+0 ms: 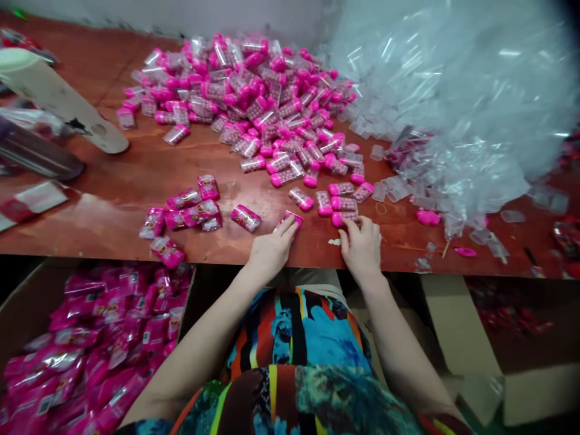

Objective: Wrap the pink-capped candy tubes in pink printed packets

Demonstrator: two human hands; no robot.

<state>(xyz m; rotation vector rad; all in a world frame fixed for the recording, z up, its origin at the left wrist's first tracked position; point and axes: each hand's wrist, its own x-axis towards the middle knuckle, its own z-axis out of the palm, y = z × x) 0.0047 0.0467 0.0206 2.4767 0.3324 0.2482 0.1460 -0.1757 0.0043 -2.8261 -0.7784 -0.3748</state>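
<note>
Left hand (272,248) pinches a wrapped pink candy case (290,220) at the table's (136,175) near edge; right hand (361,244) fingers a bare one (344,217)—light, rigid, slick; grip by long sides.

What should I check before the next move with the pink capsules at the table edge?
1. Left hand on a piece: ok, its fingers rest on a pink wrapped capsule near the table edge.
2. Right hand on a piece: ok, its fingers touch a pink-capped capsule; whether it is gripped, cannot tell.
3. Supply within view: ok, a big heap of capsules lies further back on the table.
4. Wrapped pieces gathered: ok, a small cluster lies left of the hands.
5. Box below the table's left edge: ok, it holds pink packets.
6. Clear film pile: not ok, it spills over capsules at the right.
</note>
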